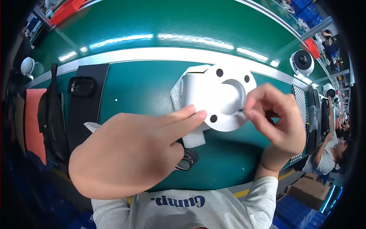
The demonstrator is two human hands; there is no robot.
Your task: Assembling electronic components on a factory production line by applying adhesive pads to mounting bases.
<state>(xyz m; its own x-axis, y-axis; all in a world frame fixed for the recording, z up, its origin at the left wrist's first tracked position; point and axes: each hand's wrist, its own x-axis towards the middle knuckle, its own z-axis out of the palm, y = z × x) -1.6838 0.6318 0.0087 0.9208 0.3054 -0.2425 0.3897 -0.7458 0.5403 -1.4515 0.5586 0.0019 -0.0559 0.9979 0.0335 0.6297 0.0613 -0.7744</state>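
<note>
A white camera-like device point(196, 89) lies in front of me with its round base turned up. The base has a round recess point(230, 100) and several dark textured round pads point(219, 72) near its rim. My left hand point(131, 152) reaches over from the left, two fingers stretched out and their tips touching the base's near left edge; its thumb is mostly hidden. My right hand point(276, 114) is closed in a pinch at the base's right rim. Between its thumb and finger there may be something small and dark, too hidden to name. White foam padding point(195, 140) lies under the device.
A small roll of black material point(187, 159) lies by my left hand. Leftward are a black box-like item point(82, 86) on a dark board, a black bag point(55, 118) and an orange sheet point(35, 122). Another white camera point(302, 62) stands far right. A person point(328, 152) sits at right.
</note>
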